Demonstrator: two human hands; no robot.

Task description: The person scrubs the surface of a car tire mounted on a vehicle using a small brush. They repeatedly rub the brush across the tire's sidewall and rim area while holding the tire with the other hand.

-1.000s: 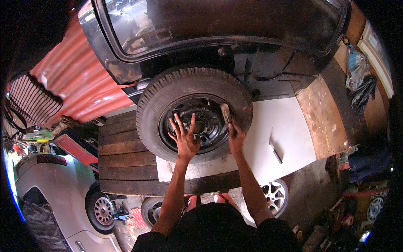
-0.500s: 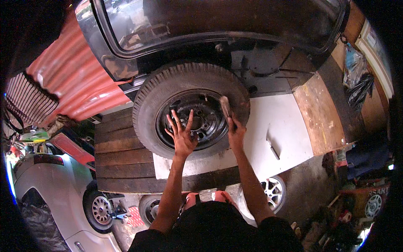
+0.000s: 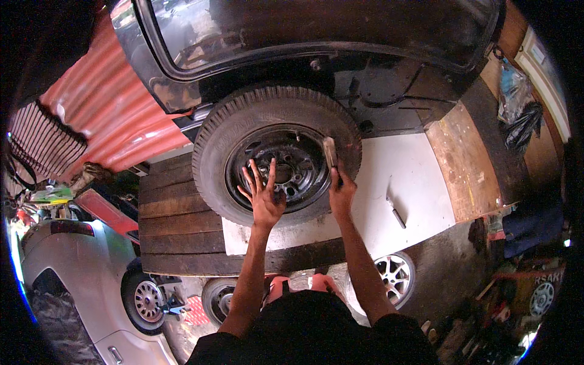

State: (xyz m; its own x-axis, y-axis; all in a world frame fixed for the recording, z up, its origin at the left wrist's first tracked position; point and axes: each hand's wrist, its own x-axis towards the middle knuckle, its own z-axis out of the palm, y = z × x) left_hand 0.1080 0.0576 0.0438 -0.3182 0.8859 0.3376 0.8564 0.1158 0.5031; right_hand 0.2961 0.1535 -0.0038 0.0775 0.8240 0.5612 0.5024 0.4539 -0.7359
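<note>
Head view: the right hand (image 3: 342, 192) grips what looks like a brush (image 3: 330, 152) at the tyre (image 3: 214, 137); left hand (image 3: 267, 205) spreads wide over the rim (image 3: 311, 150). Even, light strokes should serve best.

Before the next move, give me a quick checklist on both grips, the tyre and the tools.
1. Right grip closed on the brush-like tool: ok.
2. Left grip open, holding nothing: ok.
3. Tyre lying on its side: ok.
4. Slim dark-handled tool on the white board, apart from the tyre: ok.
5. Left fingers clear of the black rim: cannot tell.
</note>
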